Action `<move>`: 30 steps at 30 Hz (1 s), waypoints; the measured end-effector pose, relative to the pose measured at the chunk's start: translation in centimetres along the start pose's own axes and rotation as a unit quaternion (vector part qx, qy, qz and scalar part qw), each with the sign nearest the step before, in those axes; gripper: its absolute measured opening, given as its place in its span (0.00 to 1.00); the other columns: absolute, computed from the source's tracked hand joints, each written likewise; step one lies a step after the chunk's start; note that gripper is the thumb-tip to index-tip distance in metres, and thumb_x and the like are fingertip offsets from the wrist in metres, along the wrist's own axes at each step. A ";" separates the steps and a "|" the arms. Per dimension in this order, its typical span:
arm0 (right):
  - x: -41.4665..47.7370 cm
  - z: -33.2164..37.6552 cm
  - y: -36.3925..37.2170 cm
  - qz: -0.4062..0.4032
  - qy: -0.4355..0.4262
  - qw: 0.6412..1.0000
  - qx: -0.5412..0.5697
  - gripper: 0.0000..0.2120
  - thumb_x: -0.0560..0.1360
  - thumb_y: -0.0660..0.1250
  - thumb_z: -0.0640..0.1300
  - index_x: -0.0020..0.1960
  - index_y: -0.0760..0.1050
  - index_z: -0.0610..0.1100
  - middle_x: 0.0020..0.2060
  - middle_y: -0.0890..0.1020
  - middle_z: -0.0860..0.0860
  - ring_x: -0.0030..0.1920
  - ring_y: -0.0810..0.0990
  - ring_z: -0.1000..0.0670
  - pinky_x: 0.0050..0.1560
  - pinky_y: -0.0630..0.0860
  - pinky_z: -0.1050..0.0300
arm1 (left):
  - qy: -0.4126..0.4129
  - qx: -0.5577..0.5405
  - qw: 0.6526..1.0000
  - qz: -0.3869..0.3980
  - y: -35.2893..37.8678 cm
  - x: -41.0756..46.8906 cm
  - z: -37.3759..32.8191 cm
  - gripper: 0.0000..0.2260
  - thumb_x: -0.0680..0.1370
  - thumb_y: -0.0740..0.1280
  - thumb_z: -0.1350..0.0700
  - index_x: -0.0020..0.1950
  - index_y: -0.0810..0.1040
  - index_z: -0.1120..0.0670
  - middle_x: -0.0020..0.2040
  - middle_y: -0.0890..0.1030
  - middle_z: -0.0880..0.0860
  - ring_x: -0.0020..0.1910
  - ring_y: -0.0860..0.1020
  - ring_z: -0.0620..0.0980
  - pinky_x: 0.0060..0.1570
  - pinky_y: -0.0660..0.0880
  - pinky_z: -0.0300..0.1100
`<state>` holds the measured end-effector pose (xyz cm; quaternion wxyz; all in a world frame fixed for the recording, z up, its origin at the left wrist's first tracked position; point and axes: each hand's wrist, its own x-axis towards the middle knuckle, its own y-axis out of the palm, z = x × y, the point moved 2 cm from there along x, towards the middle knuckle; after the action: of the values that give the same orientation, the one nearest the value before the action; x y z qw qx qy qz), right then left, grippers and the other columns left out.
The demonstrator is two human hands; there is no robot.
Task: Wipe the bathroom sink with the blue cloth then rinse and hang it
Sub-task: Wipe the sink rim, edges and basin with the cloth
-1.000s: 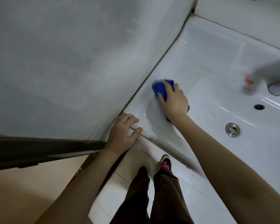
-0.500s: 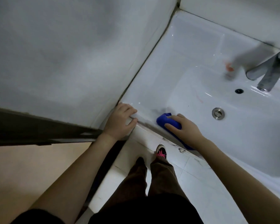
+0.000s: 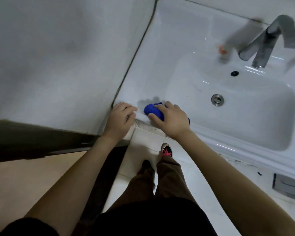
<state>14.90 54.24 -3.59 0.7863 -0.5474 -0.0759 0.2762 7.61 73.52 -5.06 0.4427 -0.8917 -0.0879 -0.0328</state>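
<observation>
Blue cloth (image 3: 152, 111) sits bunched up on the front left edge of the white sink (image 3: 177, 48). The right hand (image 3: 172, 120) lies on top of the cloth, and its fingers curl round it and press it down on the rim. Just beside it, the left hand (image 3: 120, 120) holds the sink's corner next to the wall (image 3: 58, 57), with its fingers bent over the edge. The two hands are close but not touching. A grey tap (image 3: 266, 43) is at the back, and it looks blurry. A round metal drain (image 3: 217, 99) is in the bowl. Down below, two shoes (image 3: 167, 150) stand on the pale floor (image 3: 143, 140).
</observation>
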 end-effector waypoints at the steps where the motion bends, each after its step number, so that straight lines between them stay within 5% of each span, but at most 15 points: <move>1: -1.4 -2.0 -0.6 -0.005 0.019 1.000 0.003 0.21 0.78 0.59 0.62 0.63 0.76 0.51 0.51 0.78 0.50 0.48 0.76 0.45 0.42 0.69 0.55 | 0.000 -0.001 1.000 -0.005 0.0 -0.1 0.2 0.09 0.77 0.65 0.62 0.53 0.83 0.60 0.48 0.81 0.57 0.50 0.74 0.52 0.56 0.67 0.37; 6: -7.8 -10.7 -3.9 -0.008 0.134 0.990 -0.050 0.21 0.77 0.57 0.63 0.55 0.79 0.48 0.40 0.73 0.54 0.40 0.74 0.48 0.36 0.65 0.57 | -0.003 -0.005 1.000 -0.016 0.6 -0.1 0.4 0.08 0.77 0.66 0.62 0.51 0.84 0.59 0.47 0.81 0.56 0.50 0.76 0.54 0.54 0.66 0.36; 16: 1.0 1.6 0.5 -0.014 0.036 0.999 -0.013 0.20 0.78 0.57 0.61 0.60 0.76 0.49 0.55 0.78 0.50 0.47 0.75 0.43 0.40 0.70 0.54 | 0.009 0.003 1.000 -0.023 0.5 -0.2 0.0 0.08 0.76 0.66 0.63 0.51 0.83 0.59 0.47 0.81 0.56 0.49 0.74 0.52 0.57 0.68 0.42; 25: -8.5 -11.2 -3.9 -0.030 0.127 0.990 -0.046 0.21 0.78 0.59 0.60 0.63 0.75 0.49 0.49 0.78 0.49 0.46 0.75 0.43 0.40 0.68 0.55 | -0.033 -0.003 0.999 -0.021 0.6 -0.1 -0.5 0.09 0.76 0.65 0.62 0.51 0.84 0.58 0.48 0.82 0.55 0.50 0.76 0.54 0.55 0.70 0.45; 30: -5.4 -7.6 -2.3 -0.031 0.105 0.994 -0.020 0.21 0.78 0.59 0.60 0.62 0.76 0.50 0.52 0.78 0.48 0.49 0.76 0.41 0.44 0.72 0.52 | -0.037 -0.005 0.999 -0.017 0.8 -0.1 -0.7 0.09 0.76 0.65 0.63 0.51 0.84 0.58 0.48 0.82 0.55 0.50 0.75 0.53 0.55 0.71 0.46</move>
<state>14.42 44.65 -3.47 0.7869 -0.5867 -0.0155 0.1909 7.69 72.51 -5.24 0.4339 -0.8929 -0.1196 -0.0078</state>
